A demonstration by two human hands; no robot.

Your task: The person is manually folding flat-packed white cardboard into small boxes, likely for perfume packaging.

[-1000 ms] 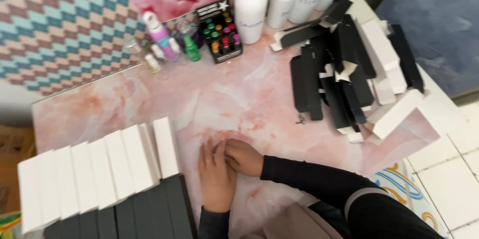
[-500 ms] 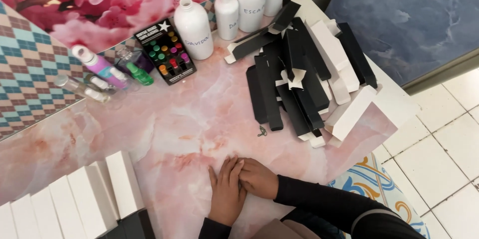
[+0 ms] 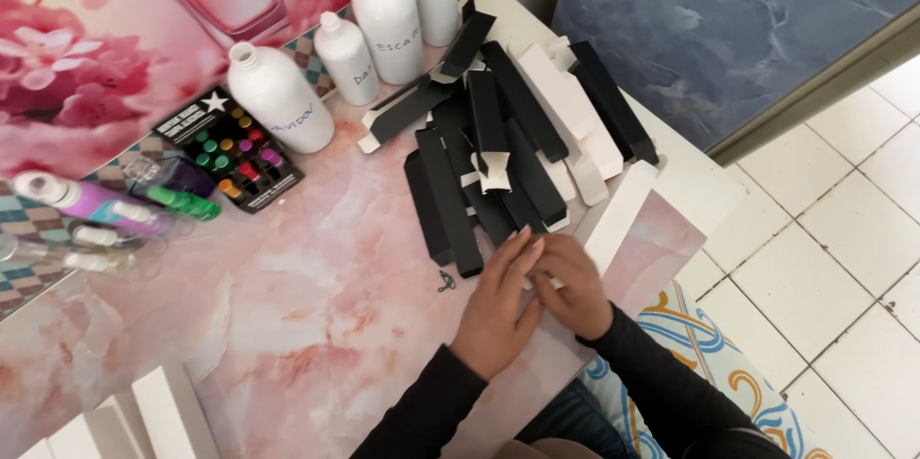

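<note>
My left hand (image 3: 498,310) and right hand (image 3: 573,288) are pressing together, fingers (image 3: 522,250) extended flat and gripping nothing, touching the near edge of the pile of flat black cartons (image 3: 498,172), heaped just ahead within reach on the pink table (image 3: 287,306).

A pink marble table (image 3: 287,325) holds a pile of flat black and white boxes (image 3: 508,152) on the right, white bottles (image 3: 383,18) far back, and white blocks (image 3: 144,421) near left.
</note>
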